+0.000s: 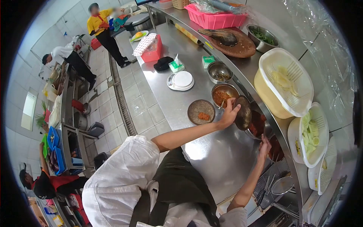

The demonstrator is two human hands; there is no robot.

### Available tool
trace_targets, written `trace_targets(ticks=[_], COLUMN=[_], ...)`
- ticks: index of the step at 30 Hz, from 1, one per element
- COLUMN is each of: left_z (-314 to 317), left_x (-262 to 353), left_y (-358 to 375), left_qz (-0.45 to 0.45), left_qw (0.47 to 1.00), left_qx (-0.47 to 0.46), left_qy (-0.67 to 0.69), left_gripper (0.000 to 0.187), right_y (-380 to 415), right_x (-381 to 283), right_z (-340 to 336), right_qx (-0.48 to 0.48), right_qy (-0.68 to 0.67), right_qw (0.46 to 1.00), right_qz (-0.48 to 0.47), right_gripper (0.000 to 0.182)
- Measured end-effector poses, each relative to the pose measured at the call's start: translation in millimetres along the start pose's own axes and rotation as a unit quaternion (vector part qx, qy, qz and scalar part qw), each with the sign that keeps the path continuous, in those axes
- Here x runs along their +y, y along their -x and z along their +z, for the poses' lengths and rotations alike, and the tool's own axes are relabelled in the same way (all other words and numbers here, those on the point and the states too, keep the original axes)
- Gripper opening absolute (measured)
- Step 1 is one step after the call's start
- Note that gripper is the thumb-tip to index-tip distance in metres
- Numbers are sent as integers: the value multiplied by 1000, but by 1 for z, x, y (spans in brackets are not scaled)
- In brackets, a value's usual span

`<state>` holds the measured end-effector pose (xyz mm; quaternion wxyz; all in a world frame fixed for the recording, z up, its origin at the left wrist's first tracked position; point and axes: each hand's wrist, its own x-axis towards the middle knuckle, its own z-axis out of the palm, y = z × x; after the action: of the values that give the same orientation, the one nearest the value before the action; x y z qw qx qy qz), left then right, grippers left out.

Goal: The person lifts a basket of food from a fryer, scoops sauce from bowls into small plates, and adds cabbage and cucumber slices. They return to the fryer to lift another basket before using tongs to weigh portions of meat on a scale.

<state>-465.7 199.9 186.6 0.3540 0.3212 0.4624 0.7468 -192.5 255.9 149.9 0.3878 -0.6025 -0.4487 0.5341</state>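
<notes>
My left hand (228, 114) is closed on the rim of a dark, round stone dish (242, 113), which is tilted up on its edge. Beside that dish is a metal bowl of red sauce (256, 124). My right hand (264, 145) is closed at this bowl's near side, on what looks like a thin handle, mostly hidden. Just beyond my left hand stands a metal bowl of orange-red paste (224, 93) with a utensil in it. A second stone dish (194, 110) with a dab of paste lies on the steel table (168, 49).
A white scale (181, 80), tissue packs (176, 66) and a red box (152, 50) stand farther along. On the shelf are a cutting board (242, 48) and baskets of cut vegetables (261, 81). Three other people are at the left, one in a yellow shirt (97, 22).
</notes>
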Motion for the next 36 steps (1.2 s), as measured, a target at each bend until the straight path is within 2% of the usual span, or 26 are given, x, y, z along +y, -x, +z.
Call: trace_targets(ticks=[3,6,9,11,12,13,14,15,16,17,19,21,24,25,27,29,31,34,36], left_z=[-7,-5,-8,-13,-13,-29,-46,-49,-49,-64,-93,-125,-142,-156,-170,-178,-175,-159,-147], left_x=[3,11,9,-3,-9,0,-10,10,45,49,45,45,61,57,47,42,39,37,33], left_y=[4,7,7,1,2,5,1,12,27,33,45,62,97,106,122,137,142,148,151], left_qz=[-44,-43,-53,-23,-18,-61,-8,-50,-150,-195,-183,-200,-186,-187,-201,-225,-216,-204,-198], left_qw=[999,999,998,999,999,995,994,997,967,965,976,972,980,980,976,971,970,969,969], left_qx=[-24,-14,-15,25,38,-69,-102,-59,-87,-72,-53,-86,-73,-74,-72,-68,-77,-90,-92], left_qy=[3,5,18,-14,-25,-29,41,-1,188,163,106,91,14,-13,-41,-45,-80,-103,-116], left_gripper=[37,36,36,37,37,47,46,50,53,58,57,56,59,60,59,58,57,54,53], right_y=[-2,-4,-6,-1,-7,-13,-5,-16,-23,-51,-32,-3,47,45,40,50,32,10,-2], right_x=[2,3,5,-6,0,8,5,18,31,65,52,40,2,8,28,10,38,73,79], right_z=[0,-1,-2,1,8,8,10,3,9,11,11,-4,-28,-38,-72,-92,-123,-157,-175], right_qx=[1,-1,-4,-21,-29,-25,-15,-56,-29,-4,16,2,16,88,219,387,452,329,260], right_qy=[5,-24,-37,-27,-14,4,-17,-13,17,39,137,116,93,150,258,439,535,439,457], right_qw=[1000,1000,999,998,999,1000,1000,998,999,998,989,990,996,981,902,792,710,836,850], right_qz=[1,11,13,49,25,6,12,19,-10,-58,-44,-84,6,-90,-268,-173,-76,19,36], right_gripper=[28,46,46,42,36,31,28,26,26,29,34,35,33,34,35,31,35,42,39])
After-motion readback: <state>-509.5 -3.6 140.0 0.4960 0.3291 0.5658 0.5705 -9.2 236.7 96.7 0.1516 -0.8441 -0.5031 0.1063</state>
